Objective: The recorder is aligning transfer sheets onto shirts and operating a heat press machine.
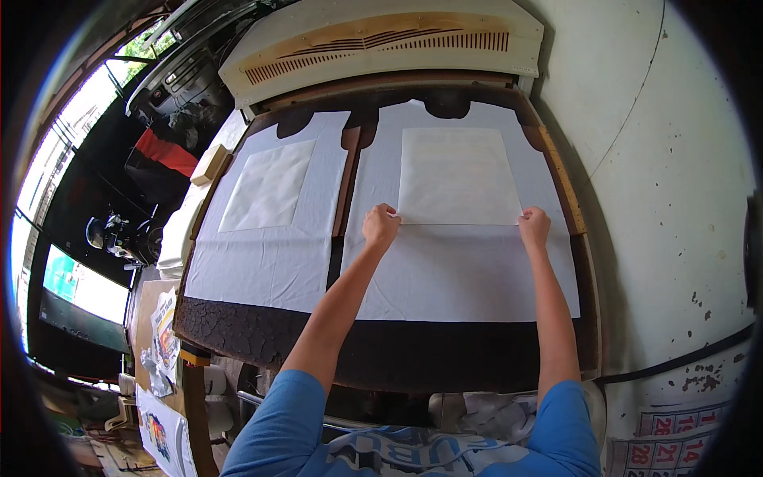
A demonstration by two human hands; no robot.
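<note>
A white rectangular sheet (459,175), smooth like paper, lies on the right-hand one of two pale, shirt-shaped cloth pieces (469,274). My left hand (381,226) pinches the sheet's near left corner, and my right hand (534,226) pinches its near right corner. Both arms reach forward over the cloth. A second white sheet (268,185) rests on the left cloth piece (258,269), untouched. Both cloth pieces have cut-out necklines at the far end and lie spread on a dark brown flat bed (262,324) with a cracked surface.
A cream metal housing with slotted vents (381,49) stands behind the bed. A worn pale wall (652,159) runs close along the right. On the left are a wooden side table (199,413) with printed sheets (164,433), a small pale block (208,164) and a parked motorcycle (127,238).
</note>
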